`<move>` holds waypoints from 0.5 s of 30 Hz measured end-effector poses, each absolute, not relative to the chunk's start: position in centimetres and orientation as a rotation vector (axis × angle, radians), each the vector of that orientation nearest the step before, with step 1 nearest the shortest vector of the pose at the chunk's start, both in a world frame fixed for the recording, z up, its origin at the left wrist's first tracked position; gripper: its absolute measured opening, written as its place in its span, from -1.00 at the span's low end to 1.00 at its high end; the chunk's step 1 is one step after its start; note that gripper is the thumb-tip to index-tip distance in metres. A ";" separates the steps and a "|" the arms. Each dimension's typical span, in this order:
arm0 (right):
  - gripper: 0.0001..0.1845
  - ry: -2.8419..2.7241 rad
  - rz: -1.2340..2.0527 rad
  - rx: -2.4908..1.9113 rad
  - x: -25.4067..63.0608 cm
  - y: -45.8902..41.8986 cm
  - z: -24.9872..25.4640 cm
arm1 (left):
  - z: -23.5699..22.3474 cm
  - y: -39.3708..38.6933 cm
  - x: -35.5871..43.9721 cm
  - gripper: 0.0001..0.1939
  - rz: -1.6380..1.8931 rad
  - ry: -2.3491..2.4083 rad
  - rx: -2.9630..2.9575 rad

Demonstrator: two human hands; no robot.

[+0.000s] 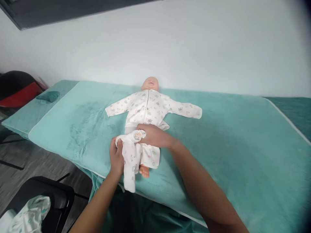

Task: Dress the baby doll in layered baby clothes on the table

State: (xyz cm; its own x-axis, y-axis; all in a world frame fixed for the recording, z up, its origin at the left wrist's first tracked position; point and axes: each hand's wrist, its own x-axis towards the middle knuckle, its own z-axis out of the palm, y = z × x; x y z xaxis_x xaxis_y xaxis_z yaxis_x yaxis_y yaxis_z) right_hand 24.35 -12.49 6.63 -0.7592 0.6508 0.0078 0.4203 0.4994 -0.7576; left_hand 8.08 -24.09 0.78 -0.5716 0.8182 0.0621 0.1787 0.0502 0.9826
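The person's bare forearms (204, 181) reach in from the bottom edge; low at the left, a black chair (55, 194) carries a crumpled printed cloth (31, 213); farther in, the left hand (117, 158) has its grip closed on one side of the upper edge of white printed trousers (131, 153); the right hand (155, 134) has its grip on the other side of that edge, its fingertips partly hidden; the trousers lie over the lower body of a doll (150, 84), one trouser leg trailing to the near edge of a green-covered bed (230, 136); a bare foot (144, 171) shows beside the other leg's hem; the doll lies face up, sleeves of its printed jacket (147, 106) spread wide; behind stands a pale wall (184, 45), a dark panel (63, 11) at its upper left.
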 end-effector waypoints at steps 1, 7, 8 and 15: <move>-0.77 -2.455 1.117 -0.882 24.5 -12.5 6.7 | 0.7 -23.3 7.5 -0.64 1.544 1.799 1.085; -0.56 -2.573 1.041 -0.964 24.5 -12.5 6.9 | 1.0 -17.8 4.4 -0.56 1.464 1.763 1.332; -0.54 -2.590 1.028 -0.988 24.3 -12.6 6.9 | 1.0 -16.9 4.2 -0.54 1.462 1.759 1.333; -0.86 -2.554 0.633 -1.251 22.4 -13.7 6.1 | 1.6 -13.0 4.4 -0.43 1.593 1.779 1.338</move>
State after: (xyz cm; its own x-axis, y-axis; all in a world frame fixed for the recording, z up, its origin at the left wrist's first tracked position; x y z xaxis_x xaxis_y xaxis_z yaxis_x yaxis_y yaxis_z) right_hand 22.42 -13.72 6.10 -0.6099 0.7923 0.0137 0.6941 0.5425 -0.4733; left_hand 4.39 -13.04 1.63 -0.4609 0.8387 0.2902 0.3809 -0.1084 0.9182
